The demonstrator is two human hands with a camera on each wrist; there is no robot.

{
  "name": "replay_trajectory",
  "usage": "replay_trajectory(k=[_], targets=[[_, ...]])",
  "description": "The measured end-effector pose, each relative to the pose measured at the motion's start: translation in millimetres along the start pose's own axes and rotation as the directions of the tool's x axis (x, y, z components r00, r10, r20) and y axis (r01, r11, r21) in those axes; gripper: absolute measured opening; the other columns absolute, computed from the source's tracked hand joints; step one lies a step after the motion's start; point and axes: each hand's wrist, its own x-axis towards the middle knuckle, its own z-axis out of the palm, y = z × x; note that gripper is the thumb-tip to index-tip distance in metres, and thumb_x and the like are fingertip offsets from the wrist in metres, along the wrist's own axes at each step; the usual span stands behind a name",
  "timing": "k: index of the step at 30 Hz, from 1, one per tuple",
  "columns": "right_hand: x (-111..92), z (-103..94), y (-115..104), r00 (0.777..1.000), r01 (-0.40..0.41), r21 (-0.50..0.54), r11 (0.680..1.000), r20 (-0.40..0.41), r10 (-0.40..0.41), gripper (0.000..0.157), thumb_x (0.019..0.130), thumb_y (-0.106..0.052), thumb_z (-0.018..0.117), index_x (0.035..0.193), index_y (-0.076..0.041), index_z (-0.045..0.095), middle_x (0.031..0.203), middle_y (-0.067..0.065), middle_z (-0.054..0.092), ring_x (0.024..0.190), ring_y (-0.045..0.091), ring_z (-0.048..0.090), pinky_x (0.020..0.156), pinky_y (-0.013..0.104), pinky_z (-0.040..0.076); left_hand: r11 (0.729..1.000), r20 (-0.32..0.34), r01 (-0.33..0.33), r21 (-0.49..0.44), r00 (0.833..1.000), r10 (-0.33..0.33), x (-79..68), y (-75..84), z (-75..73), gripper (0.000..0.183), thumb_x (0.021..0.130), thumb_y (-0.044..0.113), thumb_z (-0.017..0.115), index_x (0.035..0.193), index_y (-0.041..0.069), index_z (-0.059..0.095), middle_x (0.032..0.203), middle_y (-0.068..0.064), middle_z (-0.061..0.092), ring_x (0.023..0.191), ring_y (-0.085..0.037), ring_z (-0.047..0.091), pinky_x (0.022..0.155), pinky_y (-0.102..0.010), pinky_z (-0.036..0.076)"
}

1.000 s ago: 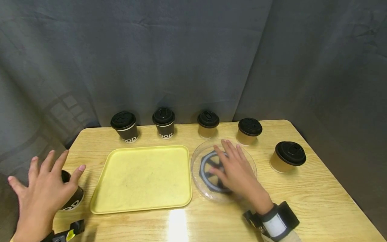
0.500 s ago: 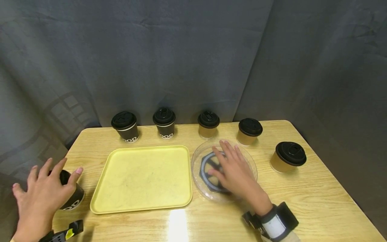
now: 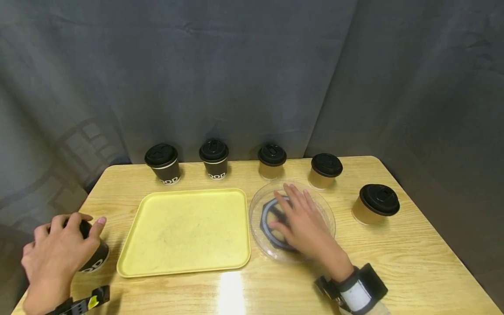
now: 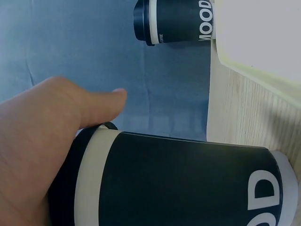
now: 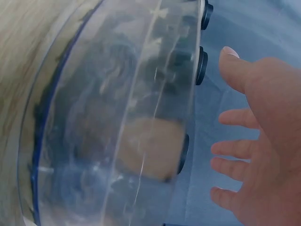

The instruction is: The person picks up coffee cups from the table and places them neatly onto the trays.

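A black paper cup [image 3: 97, 258] with a black lid and white lettering stands at the left of the table. My left hand [image 3: 59, 245] is over its lid, fingers bent down across the top. In the left wrist view the thumb is straight, its tip a little off the cup's side near the lid rim; the other fingers are hidden there. A clear round plastic container [image 3: 257, 236] stands right of the yellow tray [image 3: 189, 232], with a dark ring-and-spoke shape at its bottom. My right hand [image 3: 303, 223] hovers over it with spread fingers, apart from the rim in the right wrist view.
Two lidded black cups [image 3: 167, 168] line the back left. Lidded brown cups stand at the back middle [image 3: 271, 168], back right [image 3: 323, 177] and right side [image 3: 368, 212]. Behind the wooden table [image 3: 417, 267] hangs a grey curtain [image 3: 220, 74].
My left hand has come down and slightly right onto the black cup, its spread fingers bending over the lid. The right hand has shifted only slightly over the clear container.
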Motion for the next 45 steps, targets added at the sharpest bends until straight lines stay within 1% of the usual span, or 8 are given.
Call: replay_trajectory(k=[7, 11, 15, 23, 28, 30, 37, 45], targets=[[0, -1.0, -3, 1.000, 0.012, 0.016, 1.000, 0.006, -0.012, 0.074, 0.090, -0.055, 0.060, 0.148, -0.012, 0.042, 0.157, 0.019, 0.030, 0.147, 0.036, 0.027, 0.122, 0.055, 0.013, 1.000, 0.050, 0.017, 0.018, 0.999, -0.018, 3.1, 1.3, -1.5, 0.077, 0.096, 0.069, 0.023, 0.133, 0.004, 0.042, 0.140, -0.035, 0.024, 0.122, -0.061, 0.017, 0.090, -0.073, 0.025], [0, -0.5, -5, 1.000, 0.019, 0.014, 1.000, 0.009, -0.019, 0.075, 0.089, -0.052, 0.063, 0.147, -0.010, 0.042, 0.156, 0.020, 0.031, 0.146, 0.037, 0.029, 0.121, 0.056, 0.015, 1.000, 0.068, 0.017, 0.011, 0.998, -0.018, 3.9, 0.1, -0.3, 0.078, 0.095, 0.071, 0.021, 0.134, 0.006, 0.041, 0.140, -0.035, 0.023, 0.122, -0.060, 0.017, 0.087, -0.072, 0.026], [0, 0.0, -9, 1.000, 0.021, 0.020, 1.000, 0.021, -0.021, 0.076, 0.089, -0.053, 0.064, 0.147, -0.010, 0.042, 0.157, 0.020, 0.030, 0.146, 0.037, 0.028, 0.120, 0.056, 0.017, 1.000, 0.066, 0.023, 0.003, 0.998, -0.023, 3.2, -0.7, -0.9, 0.078, 0.096, 0.071, 0.020, 0.134, 0.006, 0.042, 0.141, -0.035, 0.023, 0.122, -0.060, 0.017, 0.087, -0.072, 0.025], [-1, 5.4, -15, 0.998, 0.025, 0.013, 1.000, 0.059, -0.025, 0.077, 0.090, -0.054, 0.062, 0.150, -0.013, 0.038, 0.159, 0.016, 0.026, 0.147, 0.034, 0.027, 0.121, 0.054, 0.017, 0.999, 0.064, 0.037, 0.008, 0.997, -0.037, 2.2, 4.1, -4.0, 0.074, 0.098, 0.066, 0.021, 0.133, 0.005, 0.042, 0.140, -0.035, 0.023, 0.122, -0.061, 0.017, 0.088, -0.072, 0.025], [-2, 6.8, -20, 0.997, 0.049, 0.002, 0.999, 0.063, -0.049, 0.072, 0.091, -0.054, 0.059, 0.148, -0.013, 0.040, 0.159, 0.016, 0.027, 0.147, 0.034, 0.028, 0.121, 0.053, 0.017, 0.999, 0.065, 0.038, 0.012, 0.997, -0.039, 1.5, 3.4, -4.1, 0.074, 0.098, 0.066, 0.021, 0.133, 0.005, 0.042, 0.140, -0.035, 0.023, 0.123, -0.060, 0.017, 0.088, -0.072, 0.026], [-2, 8.0, -21, 0.997, 0.063, 0.000, 0.998, 0.050, -0.062, 0.071, 0.091, -0.053, 0.060, 0.147, -0.013, 0.042, 0.158, 0.016, 0.029, 0.146, 0.034, 0.029, 0.120, 0.053, 0.018, 0.999, 0.067, 0.037, 0.013, 0.997, -0.038, 1.5, 3.3, -4.3, 0.075, 0.098, 0.067, 0.021, 0.133, 0.005, 0.042, 0.140, -0.035, 0.023, 0.123, -0.060, 0.017, 0.088, -0.072, 0.026], [-3, 10.4, -24, 0.995, 0.084, -0.008, 0.996, 0.053, -0.083, 0.071, 0.091, -0.055, 0.058, 0.148, -0.014, 0.042, 0.158, 0.015, 0.029, 0.146, 0.033, 0.029, 0.120, 0.052, 0.020, 1.000, 0.064, 0.029, 0.006, 0.998, -0.030, 1.2, 3.3, -4.3, 0.075, 0.097, 0.067, 0.021, 0.132, 0.005, 0.042, 0.139, -0.036, 0.023, 0.122, -0.061, 0.017, 0.087, -0.072, 0.025], [-3, 10.7, -29, 0.990, 0.127, 0.014, 0.992, 0.065, -0.128, 0.070, 0.093, -0.053, 0.057, 0.148, -0.013, 0.041, 0.157, 0.016, 0.031, 0.146, 0.034, 0.031, 0.121, 0.051, 0.019, 0.999, 0.075, 0.041, 0.019, 0.996, -0.042, 2.4, 3.7, -4.2, 0.075, 0.097, 0.067, 0.022, 0.132, 0.004, 0.042, 0.139, -0.036, 0.022, 0.123, -0.061, 0.016, 0.087, -0.072, 0.026]])
